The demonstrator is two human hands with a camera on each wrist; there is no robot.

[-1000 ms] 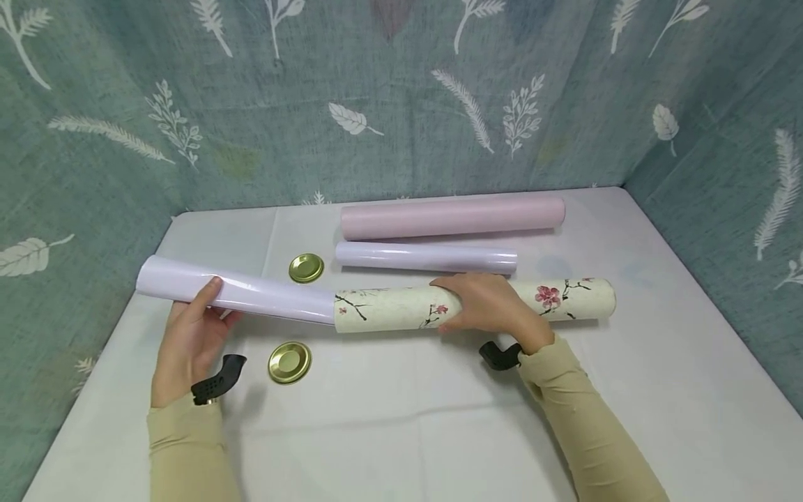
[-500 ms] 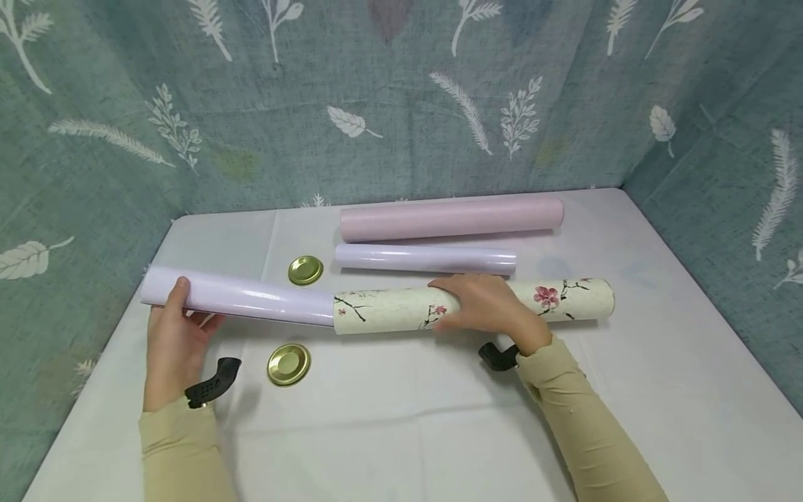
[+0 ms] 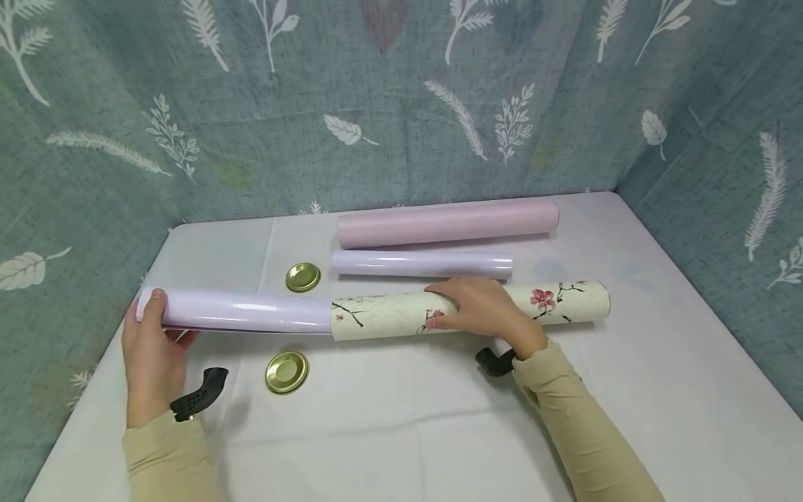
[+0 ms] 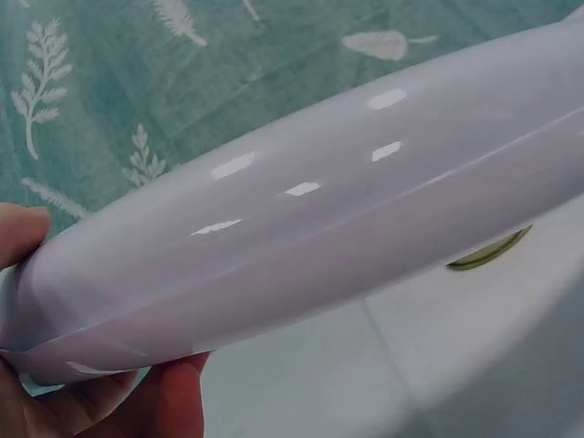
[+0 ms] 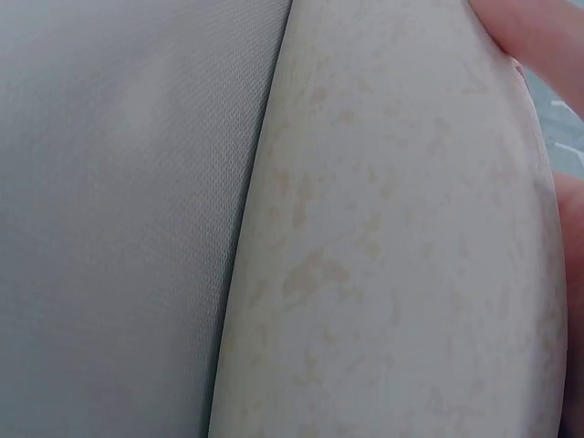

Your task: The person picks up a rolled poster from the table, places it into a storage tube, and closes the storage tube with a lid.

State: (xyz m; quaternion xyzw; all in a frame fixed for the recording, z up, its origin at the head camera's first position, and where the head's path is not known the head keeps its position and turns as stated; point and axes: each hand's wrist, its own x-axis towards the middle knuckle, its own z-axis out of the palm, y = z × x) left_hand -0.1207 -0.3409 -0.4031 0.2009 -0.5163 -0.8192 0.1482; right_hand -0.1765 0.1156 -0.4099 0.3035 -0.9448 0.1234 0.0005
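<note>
A glossy lavender rolled sheet [image 3: 245, 311] lies level across the left side in the head view, its right end inside the mouth of a cream cardboard tube [image 3: 376, 317] printed with blossom branches. My left hand [image 3: 150, 352] grips the sheet's left end, thumb on top and fingers beneath. In the left wrist view a long overlapping edge runs along the rolled sheet [image 4: 301, 210]. Over the middle of the tube, my right hand [image 3: 479, 310] holds it from above. The right wrist view shows the cream tube [image 5: 392, 228] close up, with fingers [image 5: 538, 41] curved along its far side.
Behind the tube lie a second lavender roll [image 3: 423, 265] and a thicker pink tube [image 3: 448, 224]. Two round gold lids rest on the white table, one lid [image 3: 303, 277] behind the lavender sheet and one lid [image 3: 286, 371] in front. Leaf-patterned curtain [image 3: 389, 104] surrounds the table.
My left hand has slid left to the sheet's outer end, and that end has come down into line with the tube. My right hand keeps its hold on the tube.
</note>
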